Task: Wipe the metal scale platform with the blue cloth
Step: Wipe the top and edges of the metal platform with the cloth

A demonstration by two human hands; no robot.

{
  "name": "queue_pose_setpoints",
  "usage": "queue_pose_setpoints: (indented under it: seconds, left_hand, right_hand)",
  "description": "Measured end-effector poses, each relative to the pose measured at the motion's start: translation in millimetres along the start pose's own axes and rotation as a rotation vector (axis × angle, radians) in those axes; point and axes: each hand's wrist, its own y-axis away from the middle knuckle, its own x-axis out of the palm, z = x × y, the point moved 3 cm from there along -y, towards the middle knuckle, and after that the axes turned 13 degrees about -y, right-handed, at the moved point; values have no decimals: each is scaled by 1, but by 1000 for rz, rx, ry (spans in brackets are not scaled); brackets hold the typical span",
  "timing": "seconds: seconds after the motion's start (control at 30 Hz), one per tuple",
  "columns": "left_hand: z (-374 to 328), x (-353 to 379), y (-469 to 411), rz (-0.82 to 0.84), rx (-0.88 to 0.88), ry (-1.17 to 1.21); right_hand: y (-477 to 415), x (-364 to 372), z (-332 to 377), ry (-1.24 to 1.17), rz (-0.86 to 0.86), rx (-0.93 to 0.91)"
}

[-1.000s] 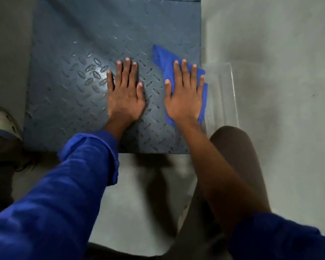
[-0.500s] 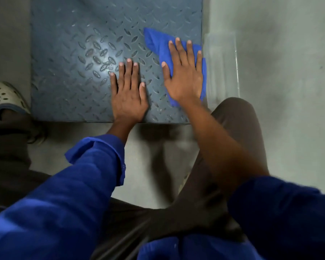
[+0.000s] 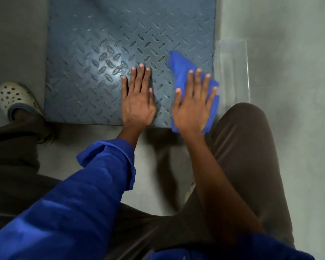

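The metal scale platform (image 3: 94, 72) is a grey-blue diamond-tread plate lying on the floor. My left hand (image 3: 138, 102) rests flat on it near its front edge, fingers spread, holding nothing. My right hand (image 3: 193, 107) presses flat on the blue cloth (image 3: 178, 66) at the platform's front right corner. The cloth pokes out beyond my fingertips toward the back and hangs slightly over the front and right edges.
A clear plastic piece (image 3: 233, 72) lies on the grey floor just right of the platform. My left foot in a white perforated clog (image 3: 17, 100) stands at the platform's left front corner. My right knee (image 3: 246, 128) is close to the right corner.
My right hand has dragged the cloth back toward me, from the platform's right side to its front right corner. My left hand has stayed planted on the plate.
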Motion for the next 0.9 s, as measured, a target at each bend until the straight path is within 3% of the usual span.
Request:
queue_pose_setpoints:
  seconds: [0.07, 0.13, 0.2, 0.27, 0.33, 0.5, 0.57, 0.67, 0.7, 0.83, 0.9]
  left_hand:
    - [2, 2, -1, -16, -6, 42]
    - [7, 3, -4, -25, 9, 70]
    - [11, 5, -4, -6, 34, 78]
    - [11, 5, -4, 4, 33, 55]
    - [10, 6, -3, -3, 18, 46]
    - [11, 8, -4, -36, 8, 130]
    - [14, 8, -4, -12, 29, 113]
    - [11, 7, -7, 20, 21, 28]
    - [10, 7, -10, 29, 14, 7]
    - [8, 8, -33, 58, 12, 25]
    - [10, 9, -43, 71, 45, 26]
  right_hand:
    - [16, 9, 19, -35, 114, -213]
    - [-11, 8, 12, -62, 145, -291]
    - [-60, 4, -8, -53, 140, -196]
    - [-104, -4, -29, -114, 91, 36]
    - [-104, -4, -17, -128, 44, 136]
    - [-37, 13, 15, -50, 237, -462]
    - [-59, 4, -10, -61, 177, -366]
    - [-94, -5, -30, -103, 12, 34]
    - [-91, -2, -20, -68, -8, 43]
    - [-54, 17, 12, -23, 178, -436]
    - [-68, 13, -4, -30, 152, -408]
